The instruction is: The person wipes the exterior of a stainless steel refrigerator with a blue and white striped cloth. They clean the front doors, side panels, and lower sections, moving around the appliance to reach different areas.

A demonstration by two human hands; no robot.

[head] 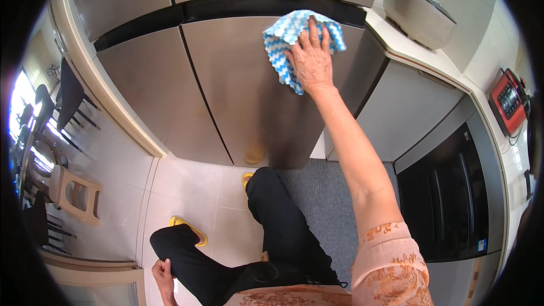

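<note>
A blue-and-white zigzag-striped cleaning cloth lies against the upper part of a brownish metallic refrigerator door. My right hand presses it there with spread fingers, near the door's top right corner and just under the black recessed handle strip. Part of the cloth bunches up around the fingertips, and its lower edge hangs beneath the palm. Low at the left, my left hand rests beside the knee of my black trousers. Its fingers are curled, and nothing shows in them.
Right of the refrigerator, a counter carries a rice cooker and a red appliance. A black built-in appliance sits below. A grey mat covers floor beside my legs. Leftward are a door frame, a beige stool and dark chairs.
</note>
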